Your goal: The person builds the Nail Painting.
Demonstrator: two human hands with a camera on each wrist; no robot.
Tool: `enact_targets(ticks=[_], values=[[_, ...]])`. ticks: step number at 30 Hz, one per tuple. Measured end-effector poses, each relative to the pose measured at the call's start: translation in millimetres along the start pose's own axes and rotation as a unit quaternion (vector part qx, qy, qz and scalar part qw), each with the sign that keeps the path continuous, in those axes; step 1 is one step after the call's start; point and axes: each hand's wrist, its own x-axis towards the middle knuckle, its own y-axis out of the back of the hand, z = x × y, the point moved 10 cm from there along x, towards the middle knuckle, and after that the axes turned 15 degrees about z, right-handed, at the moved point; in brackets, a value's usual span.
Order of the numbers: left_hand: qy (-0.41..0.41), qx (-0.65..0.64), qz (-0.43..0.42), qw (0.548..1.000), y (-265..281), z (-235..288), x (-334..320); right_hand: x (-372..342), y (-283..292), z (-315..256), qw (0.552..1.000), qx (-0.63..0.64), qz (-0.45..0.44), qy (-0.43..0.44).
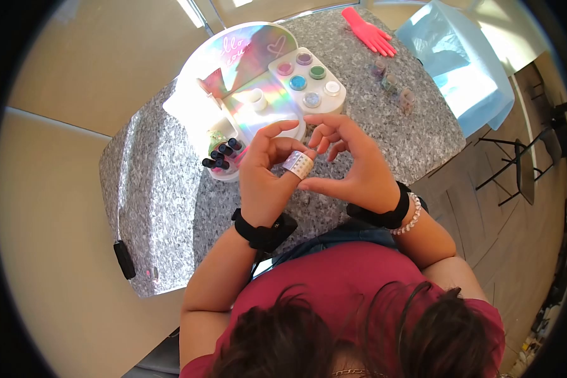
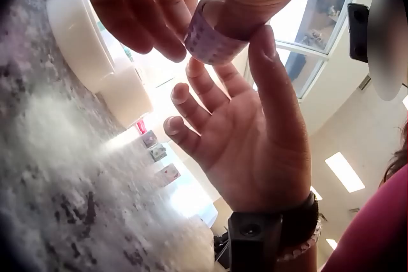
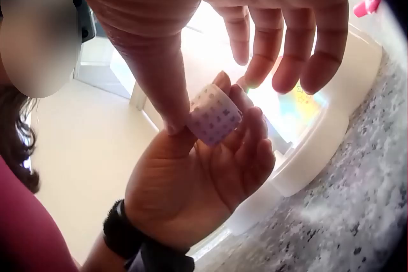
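A curled strip of small stickers (image 1: 299,164), pale lilac-white with rows of tiny marks, wraps around the thumb of my left hand (image 1: 264,179). The left fingers are bent beside and behind it, holding it at the thumb. In the left wrist view the strip (image 2: 213,37) shows as a ring with the thumb inside. My right hand (image 1: 365,165) is spread next to it, fingers parted and gently bent. Its thumb tip touches by the lower edge of the strip (image 3: 215,116) in the right wrist view.
A white vanity set (image 1: 249,57) with an iridescent panel stands beyond the hands. A tray of several glitter pots (image 1: 332,87) adjoins it; black-capped bottles (image 1: 223,154) stand left. A pink hand form (image 1: 368,33) and small containers (image 1: 389,82) lie on the granite table (image 1: 422,129).
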Motion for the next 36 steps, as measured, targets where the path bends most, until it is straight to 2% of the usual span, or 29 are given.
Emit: enact_targets(ticks=[2,11,14,16,18,24,26,29,33,36], values=[[-0.010,0.014,0.006,1.000,1,1,1,-1,-1,-7,0.998,-0.039,0.015,0.036],[-0.037,0.023,0.010,0.999,3,8,5,1,6,-3,0.999,-0.013,0.043,0.012],[-0.029,-0.016,0.010,0.999,3,11,2,-2,-1,-1,1.000,-0.008,0.017,-0.001],[0.036,-0.088,0.007,0.995,2,4,0,-4,-4,-1,1.000,-0.015,0.008,-0.004],[0.044,-0.096,0.001,0.994,3,3,1,-5,-5,1,1.000,-0.020,0.000,-0.007],[0.077,-0.121,-0.016,0.990,-1,-1,1,-3,6,17,0.988,0.111,0.039,-0.105],[0.080,-0.123,-0.019,0.989,-3,-1,0,-5,7,23,0.969,0.190,0.052,-0.150],[0.081,-0.121,-0.005,0.989,-2,-1,-1,-7,4,28,0.957,0.219,0.054,-0.180],[0.082,-0.164,0.028,0.983,3,-4,0,-12,1,32,0.978,0.128,0.024,-0.162],[0.091,-0.163,0.034,0.982,6,-10,-1,-13,-1,32,0.978,0.121,0.008,-0.172]])
